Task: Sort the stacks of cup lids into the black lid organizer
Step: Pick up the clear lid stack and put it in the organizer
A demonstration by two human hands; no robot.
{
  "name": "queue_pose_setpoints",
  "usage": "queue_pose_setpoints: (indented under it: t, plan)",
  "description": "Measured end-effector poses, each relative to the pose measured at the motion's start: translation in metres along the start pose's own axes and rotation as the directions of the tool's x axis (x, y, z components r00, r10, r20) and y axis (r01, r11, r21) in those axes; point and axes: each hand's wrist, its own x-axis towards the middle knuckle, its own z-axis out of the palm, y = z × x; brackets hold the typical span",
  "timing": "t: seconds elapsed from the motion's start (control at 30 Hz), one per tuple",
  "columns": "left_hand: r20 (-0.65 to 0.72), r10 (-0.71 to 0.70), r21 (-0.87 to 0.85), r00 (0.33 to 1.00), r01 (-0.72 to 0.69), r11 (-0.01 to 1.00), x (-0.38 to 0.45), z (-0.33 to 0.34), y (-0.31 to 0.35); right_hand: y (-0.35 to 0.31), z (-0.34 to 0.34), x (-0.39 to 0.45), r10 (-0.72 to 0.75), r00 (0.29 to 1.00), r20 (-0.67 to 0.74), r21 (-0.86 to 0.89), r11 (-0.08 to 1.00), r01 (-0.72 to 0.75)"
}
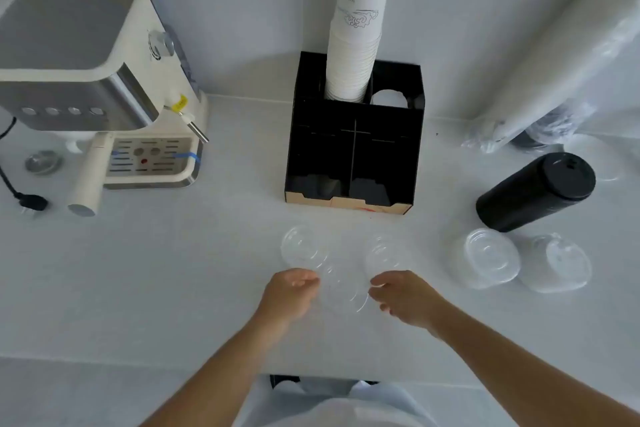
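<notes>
The black lid organizer (356,156) stands at the back middle of the white counter, with dark lids in its two front slots. Three clear lids lie in front of it: one at the left (303,248), one at the right (382,251), and a nearer one (343,291) between my hands. My left hand (289,295) pinches that nearer lid's left rim, and my right hand (403,296) grips its right rim. Two stacks of clear lids (488,258) (557,265) lie on their sides at the right, with a black lid stack (535,192) behind them.
A tall stack of white paper cups (356,45) rises from the organizer's back left slot. A cream espresso machine (93,80) with a cord and plug (31,201) fills the left. Plastic-wrapped rolls (554,80) lean at the back right. The counter's front edge (173,362) is near me.
</notes>
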Motion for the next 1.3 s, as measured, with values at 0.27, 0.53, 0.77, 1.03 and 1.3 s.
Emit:
queue_pose_setpoints:
  t: [0.27, 0.53, 0.77, 1.03, 1.3]
  plan:
    - [-0.023, 0.028, 0.285, 0.999, -0.020, 0.958, 0.006, 0.017, -0.004, 0.007, 0.023, 0.006, 0.169, 0.986, 0.008, 0.443, 0.883, -0.155]
    - [-0.015, -0.002, 0.194, 1.000, 0.005, 0.981, 0.000, 0.019, 0.001, 0.007, 0.023, 0.001, 0.160, 0.987, 0.031, 0.541, 0.827, -0.152]
    - [-0.162, 0.003, 0.084, 0.987, 0.011, 0.996, 0.002, 0.004, 0.000, -0.007, 0.020, -0.001, 0.098, 0.994, -0.046, 0.582, 0.812, -0.054]
    - [-0.332, 0.047, 0.108, 0.942, -0.011, 0.994, 0.025, -0.027, 0.025, -0.050, 0.024, 0.030, 0.029, 0.998, -0.064, 0.548, 0.837, 0.010]
    - [-0.323, 0.037, 0.208, 0.946, 0.033, 0.978, 0.053, -0.038, 0.031, -0.063, 0.038, 0.057, 0.069, 0.993, -0.100, 0.520, 0.854, -0.007]
